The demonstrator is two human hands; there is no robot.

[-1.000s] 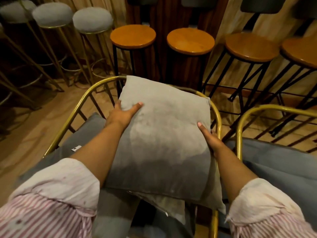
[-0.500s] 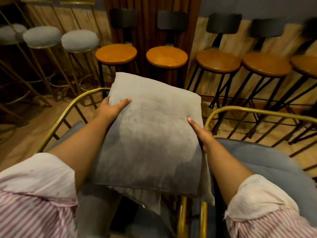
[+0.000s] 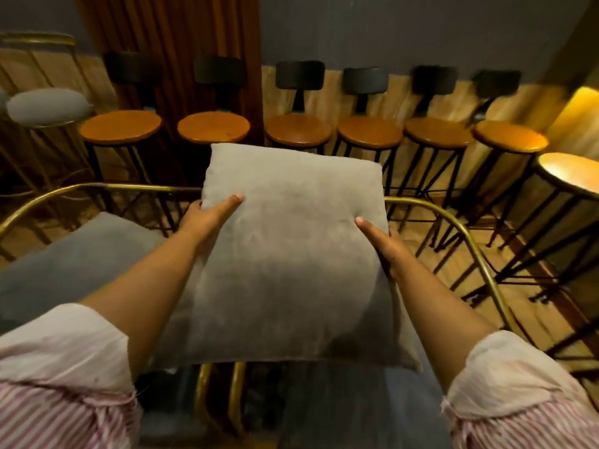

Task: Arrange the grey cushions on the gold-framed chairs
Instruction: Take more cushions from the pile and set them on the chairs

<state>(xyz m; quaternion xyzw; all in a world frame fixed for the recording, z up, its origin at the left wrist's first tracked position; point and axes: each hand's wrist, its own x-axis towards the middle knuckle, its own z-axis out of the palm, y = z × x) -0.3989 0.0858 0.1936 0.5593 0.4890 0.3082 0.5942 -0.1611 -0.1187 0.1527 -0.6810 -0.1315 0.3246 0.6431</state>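
A square grey cushion (image 3: pixel 291 254) hangs in the air in the middle of the view. My left hand (image 3: pixel 207 218) grips its left edge and my right hand (image 3: pixel 379 241) grips its right edge. Below it stand two gold-framed chairs side by side. The left chair (image 3: pixel 64 196) has a grey seat pad (image 3: pixel 81 254). The right chair (image 3: pixel 466 241) shows its gold back rail; its grey seat (image 3: pixel 372 403) is largely hidden by the cushion and my right arm. The cushion hovers over the gap between the two chairs.
A row of several wooden bar stools (image 3: pixel 214 126) with black legs and backrests lines the wall ahead. A grey-topped gold stool (image 3: pixel 48 106) stands at the far left. Another lit wooden stool (image 3: pixel 570 170) sits at the right. Wooden floor lies beyond the chairs.
I lifted the cushion off the left chair and carried it to the right, both hands still on its edges. The view turned right, bringing more stools into sight.
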